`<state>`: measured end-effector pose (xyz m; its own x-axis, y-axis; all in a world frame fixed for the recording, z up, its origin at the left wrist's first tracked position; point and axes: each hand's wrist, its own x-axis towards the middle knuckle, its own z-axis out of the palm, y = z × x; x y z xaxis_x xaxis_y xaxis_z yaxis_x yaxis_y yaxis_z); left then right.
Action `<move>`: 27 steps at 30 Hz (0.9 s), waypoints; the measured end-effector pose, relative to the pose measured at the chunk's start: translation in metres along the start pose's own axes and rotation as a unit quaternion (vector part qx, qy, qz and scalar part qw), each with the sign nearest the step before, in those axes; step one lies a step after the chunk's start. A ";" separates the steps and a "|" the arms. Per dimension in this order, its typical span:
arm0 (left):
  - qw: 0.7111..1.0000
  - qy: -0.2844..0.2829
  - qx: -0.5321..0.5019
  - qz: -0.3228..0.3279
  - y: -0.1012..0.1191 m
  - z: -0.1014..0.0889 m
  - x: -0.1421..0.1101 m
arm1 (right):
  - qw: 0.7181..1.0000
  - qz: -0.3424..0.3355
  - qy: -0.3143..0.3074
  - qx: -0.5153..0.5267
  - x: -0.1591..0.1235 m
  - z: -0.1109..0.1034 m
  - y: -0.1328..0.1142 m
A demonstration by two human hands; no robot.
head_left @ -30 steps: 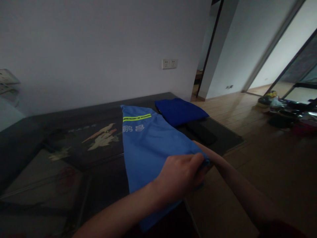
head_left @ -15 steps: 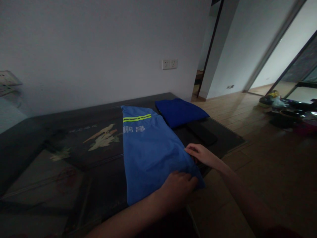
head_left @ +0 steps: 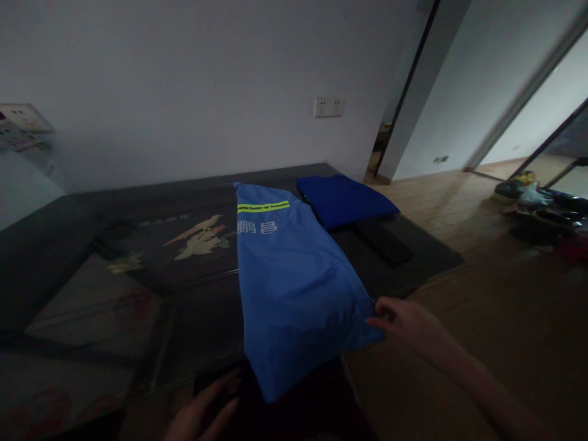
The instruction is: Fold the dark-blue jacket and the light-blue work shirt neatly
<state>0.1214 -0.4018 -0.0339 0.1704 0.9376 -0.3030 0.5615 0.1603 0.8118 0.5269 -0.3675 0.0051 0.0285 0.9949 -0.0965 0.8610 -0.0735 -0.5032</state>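
Observation:
A blue work garment (head_left: 298, 288) lies folded in a long shape over the dark table, its near end hanging past the front edge. A yellow-green stripe and pale lettering cross its far part. At the garment's near right edge, my right hand (head_left: 408, 321) pinches the cloth between thumb and finger. My left hand (head_left: 204, 407) is low in the picture, left of the garment's near corner, apart from it with fingers spread and nothing in them; its wrist is cut off by the frame.
A darker blue folded cloth (head_left: 344, 199) sits behind the garment, with a black flat object (head_left: 383, 242) in front of it. The dark table (head_left: 197, 291) has a bird picture on its top. A wall with sockets (head_left: 329, 106) stands behind; piled items (head_left: 528, 196) lie on the floor at right.
My left hand has let go of the garment's near end and drawn back left. My right hand has moved nearer along its right edge. The near end has dropped and spread out.

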 end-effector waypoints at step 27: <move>0.950 0.063 -0.282 -0.114 0.012 0.009 -0.012 | 0.948 0.007 -0.030 0.318 -0.011 0.071 -0.016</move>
<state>0.1330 -0.4137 -0.0253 -0.0227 0.8826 -0.4696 0.0422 0.4701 0.8816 0.4770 -0.3821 -0.0463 -0.0071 0.9892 -0.1465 0.3808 -0.1328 -0.9151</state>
